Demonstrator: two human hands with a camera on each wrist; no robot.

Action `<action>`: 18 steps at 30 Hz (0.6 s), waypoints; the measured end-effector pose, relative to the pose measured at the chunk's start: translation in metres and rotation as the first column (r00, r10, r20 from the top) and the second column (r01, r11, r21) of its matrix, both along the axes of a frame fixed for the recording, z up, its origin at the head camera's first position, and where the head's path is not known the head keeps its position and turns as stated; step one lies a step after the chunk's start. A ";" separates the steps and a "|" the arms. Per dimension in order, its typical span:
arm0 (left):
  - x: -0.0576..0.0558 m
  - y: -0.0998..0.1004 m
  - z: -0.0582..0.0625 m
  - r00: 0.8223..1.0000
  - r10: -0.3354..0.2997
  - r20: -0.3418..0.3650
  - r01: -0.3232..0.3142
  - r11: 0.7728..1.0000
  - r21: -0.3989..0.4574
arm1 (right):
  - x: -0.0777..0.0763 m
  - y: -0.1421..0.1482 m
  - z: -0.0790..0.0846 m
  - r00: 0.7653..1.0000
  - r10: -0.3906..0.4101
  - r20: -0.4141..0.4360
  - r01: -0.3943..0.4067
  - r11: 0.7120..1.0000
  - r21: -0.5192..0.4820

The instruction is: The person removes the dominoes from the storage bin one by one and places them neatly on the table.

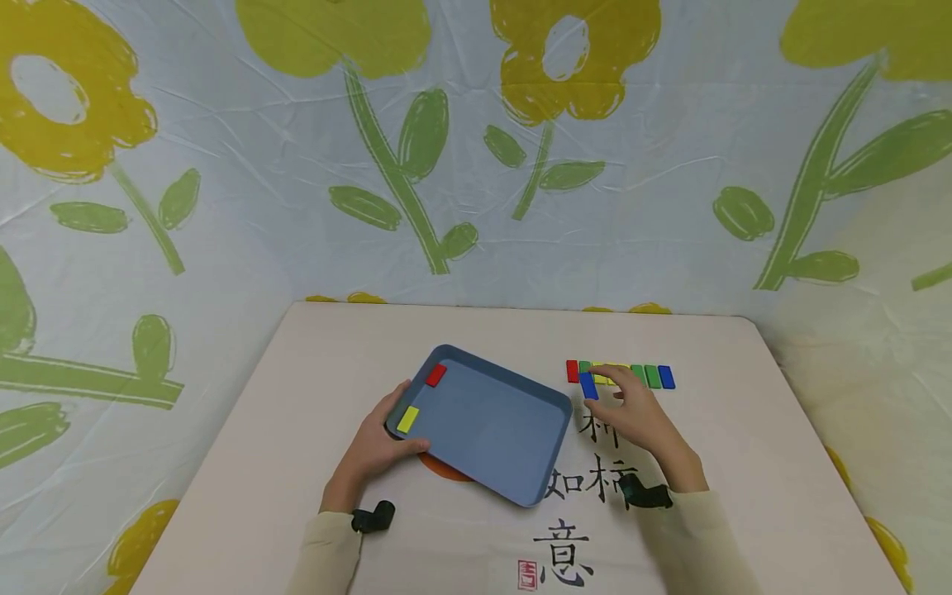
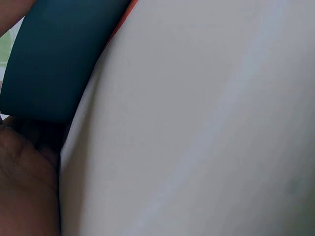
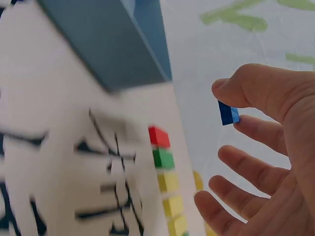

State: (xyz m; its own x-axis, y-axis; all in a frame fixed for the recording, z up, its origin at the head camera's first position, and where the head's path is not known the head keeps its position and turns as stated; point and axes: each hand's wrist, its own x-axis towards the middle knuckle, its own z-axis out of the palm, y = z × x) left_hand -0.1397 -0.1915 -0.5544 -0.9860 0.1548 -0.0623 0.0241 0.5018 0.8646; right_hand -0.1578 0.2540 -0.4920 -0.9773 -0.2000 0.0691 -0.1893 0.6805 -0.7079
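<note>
My left hand point(image 1: 372, 442) grips the left corner of a blue-grey tray point(image 1: 494, 430), with the thumb along its near rim. A red block point(image 1: 435, 375) and a yellow block point(image 1: 407, 419) lie in the tray by its left end. My right hand point(image 1: 635, 413) pinches a blue block point(image 1: 588, 386) between thumb and index finger, just right of the tray. The other right fingers are spread apart in the right wrist view, where the blue block point(image 3: 227, 113) is held above the table. The left wrist view shows the tray's dark side point(image 2: 54, 59) near the palm.
Beyond the right hand runs a row of coloured blocks: a red block point(image 1: 572, 371) at its left end, green and yellow ones, and a blue one point(image 1: 666, 378) at its right end. The pale table point(image 1: 297, 388) bears black characters point(image 1: 563, 554). A flowered cloth point(image 1: 640, 215) hangs behind.
</note>
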 end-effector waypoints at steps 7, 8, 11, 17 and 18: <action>0.000 0.000 0.000 1.000 0.003 -0.003 -0.003 1.000 -0.002 | 0.002 0.031 -0.008 0.997 -0.080 0.020 0.078 0.994 0.077; 0.000 0.000 0.000 1.000 0.004 -0.002 -0.004 1.000 -0.001 | 0.001 0.036 -0.009 0.996 -0.090 0.025 0.088 0.992 0.087; 0.000 0.000 0.000 1.000 0.005 -0.002 -0.005 1.000 -0.001 | 0.001 0.050 -0.012 0.993 -0.108 0.036 0.104 0.989 0.104; 0.000 0.000 -0.001 1.000 0.004 0.003 -0.004 1.000 0.002 | 0.001 0.076 -0.018 0.992 -0.122 0.022 0.117 0.982 0.149; 0.000 0.000 -0.001 1.000 0.006 0.007 -0.006 1.000 0.007 | 0.000 0.080 -0.018 0.993 -0.121 0.019 0.116 0.981 0.155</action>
